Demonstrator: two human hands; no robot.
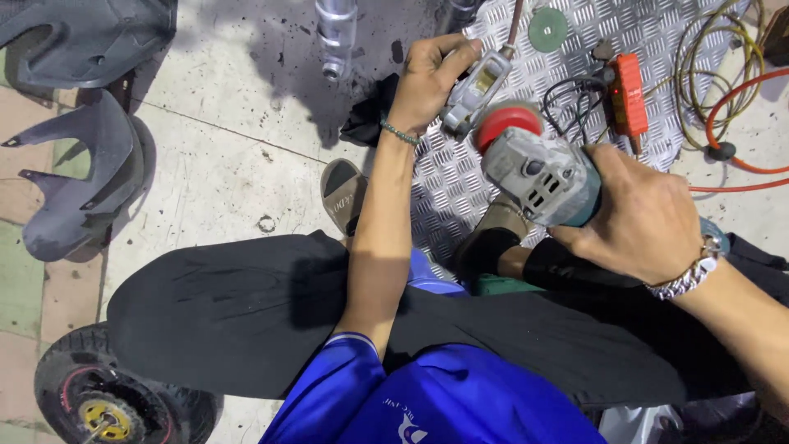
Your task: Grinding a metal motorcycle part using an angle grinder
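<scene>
I'm mid-grind: my left hand (429, 80) pins the metal part (475, 89) on the far checkered plate (460, 177), my right hand (645, 215) wrapped around the angle grinder (538, 173). Next, I judge, calls for steady disc contact.

Both hands (429, 82) (637, 218) gripping, fingers curled

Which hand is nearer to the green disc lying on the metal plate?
Left. The left hand holds a metal part just left of and below the green disc. The right hand grips the angle grinder, much farther below it.
</scene>
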